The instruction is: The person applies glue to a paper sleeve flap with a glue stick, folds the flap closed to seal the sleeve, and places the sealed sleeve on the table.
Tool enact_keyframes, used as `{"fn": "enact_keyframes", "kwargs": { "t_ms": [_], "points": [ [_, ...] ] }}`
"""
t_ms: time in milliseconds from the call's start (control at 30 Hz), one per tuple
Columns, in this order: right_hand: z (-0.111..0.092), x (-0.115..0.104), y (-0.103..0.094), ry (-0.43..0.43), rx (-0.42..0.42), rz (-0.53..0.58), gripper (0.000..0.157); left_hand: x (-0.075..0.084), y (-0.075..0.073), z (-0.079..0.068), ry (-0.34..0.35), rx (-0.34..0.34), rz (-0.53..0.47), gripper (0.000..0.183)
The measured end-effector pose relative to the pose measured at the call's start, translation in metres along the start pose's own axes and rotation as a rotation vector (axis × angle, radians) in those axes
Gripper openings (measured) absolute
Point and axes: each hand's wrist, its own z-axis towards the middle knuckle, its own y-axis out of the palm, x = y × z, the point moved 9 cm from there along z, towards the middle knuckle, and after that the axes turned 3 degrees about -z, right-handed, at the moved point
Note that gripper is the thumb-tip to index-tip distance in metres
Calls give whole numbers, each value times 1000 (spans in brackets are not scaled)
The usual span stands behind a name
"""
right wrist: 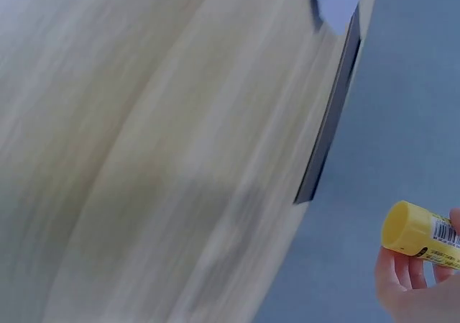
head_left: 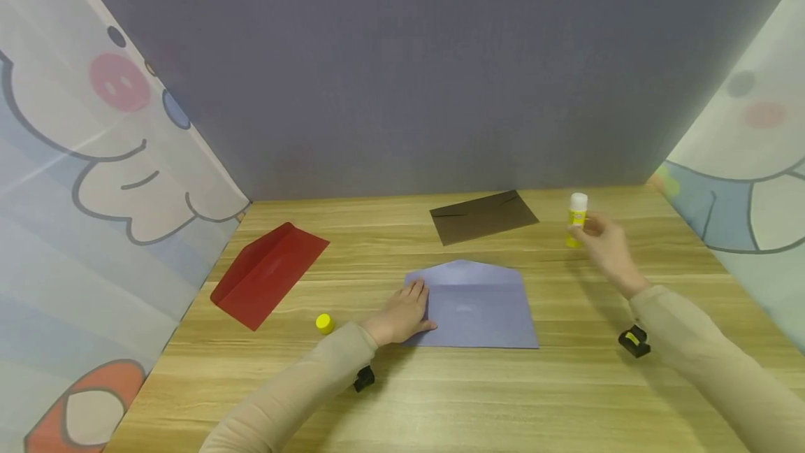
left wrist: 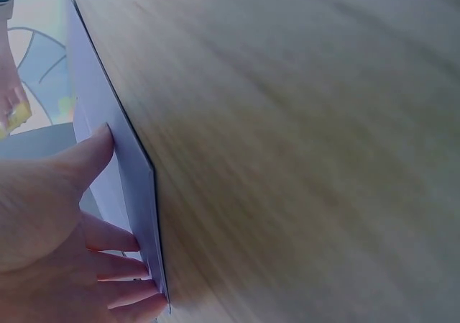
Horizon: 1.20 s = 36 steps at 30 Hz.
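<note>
A lavender envelope (head_left: 478, 313) lies with its pointed flap spread away from the person. My left hand (head_left: 404, 313) rests on its left end, fingers extended; in the left wrist view the thumb and fingertips of the left hand (left wrist: 79, 229) touch the paper. Off to the right, my right hand (head_left: 606, 247) pinches a yellow glue stick (head_left: 576, 219), upright with its white top uppermost. The right wrist view shows the glue stick (right wrist: 424, 231) by its round yellow base, with fingers curled beneath it. A small yellow cap (head_left: 324, 324) sits left of the left hand.
A red envelope (head_left: 270, 275) with its flap out lies at the table's left. Toward the back is a dark brown envelope (head_left: 484, 218), in front of the grey panel (head_left: 402, 75). Cartoon-printed sheets (head_left: 75, 180) flank the wooden table (head_left: 465, 397).
</note>
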Motion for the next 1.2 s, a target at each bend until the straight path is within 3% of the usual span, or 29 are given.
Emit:
{"fn": "enact_keyframes", "kwargs": {
  "t_ms": [267,667,1200],
  "points": [
    [-5,-28,9,-93,20,1,49,0,1,0,1,-1,5,72],
    [-13,-56,25,-164,31,-48,41,0,2,0,7,-4,17,72],
    [-23,-64,53,-109,-75,20,40,1,-1,-1,9,4,11,71]
  ]
}}
